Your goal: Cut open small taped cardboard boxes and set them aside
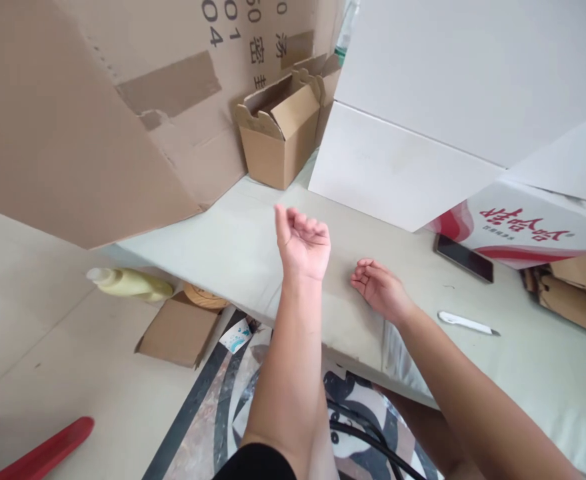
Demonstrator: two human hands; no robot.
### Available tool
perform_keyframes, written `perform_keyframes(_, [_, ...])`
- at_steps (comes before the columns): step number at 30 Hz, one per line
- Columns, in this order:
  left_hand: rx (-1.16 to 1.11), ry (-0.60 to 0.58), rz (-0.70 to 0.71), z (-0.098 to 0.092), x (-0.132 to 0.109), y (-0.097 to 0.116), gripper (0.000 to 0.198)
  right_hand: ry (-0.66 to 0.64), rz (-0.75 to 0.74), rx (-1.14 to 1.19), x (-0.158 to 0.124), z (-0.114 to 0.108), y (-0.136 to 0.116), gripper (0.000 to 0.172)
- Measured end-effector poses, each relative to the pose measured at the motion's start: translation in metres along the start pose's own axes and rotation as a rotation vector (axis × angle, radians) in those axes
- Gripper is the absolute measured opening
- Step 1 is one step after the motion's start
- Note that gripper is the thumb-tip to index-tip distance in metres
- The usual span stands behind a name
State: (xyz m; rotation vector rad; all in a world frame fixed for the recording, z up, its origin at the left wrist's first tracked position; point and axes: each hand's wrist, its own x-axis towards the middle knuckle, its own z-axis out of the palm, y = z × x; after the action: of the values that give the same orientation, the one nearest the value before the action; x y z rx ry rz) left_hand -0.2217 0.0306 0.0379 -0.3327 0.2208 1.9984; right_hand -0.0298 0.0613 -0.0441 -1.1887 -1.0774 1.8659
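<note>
On my feed the left hand [303,248] is raised above the middle of the bed [243,247], curled into a loose fist with the thumb standing free, and I see nothing in it. The right hand [380,291] rests on the bed close to the near edge, fingers half curled under and empty. Nearest to it is a white cutter [465,323], lying flat towards the near right of the bed. A small open carton [277,140] stands at the far edge, beyond the left hand.

My main worry is the cutter. Its dark tip looks exposed, and a sideways sweep of the right forearm could catch it or knock it off the near edge. The large brown carton [73,120] leans over the far left corner, so a bump could bring it down. The phone [463,258] lies close under the white box [397,173], which could shift onto it.

I cannot tell whether the cutter's blade is actually out. The small carton's inside is hidden and both big boxes are cut off at the top. Past the bed's left edge a bottle [127,283] hides part of a tape roll [203,297]
</note>
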Motion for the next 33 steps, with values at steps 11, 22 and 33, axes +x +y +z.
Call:
perform_keyframes(11, [-0.145,0.058,0.036,-0.008,0.008,0.025,0.043,-0.009,-0.341,-0.708,0.091,0.124,-0.073,0.012])
perform_keyframes(22, [-0.184,0.015,0.063,-0.008,-0.001,0.042,0.053,0.039,-1.130,-1.539,0.155,0.248,-0.134,0.057])
perform_keyframes(33, [0.109,-0.286,0.105,-0.010,-0.010,0.039,0.017,0.161,-1.245,-1.658,0.110,0.185,-0.109,0.026])
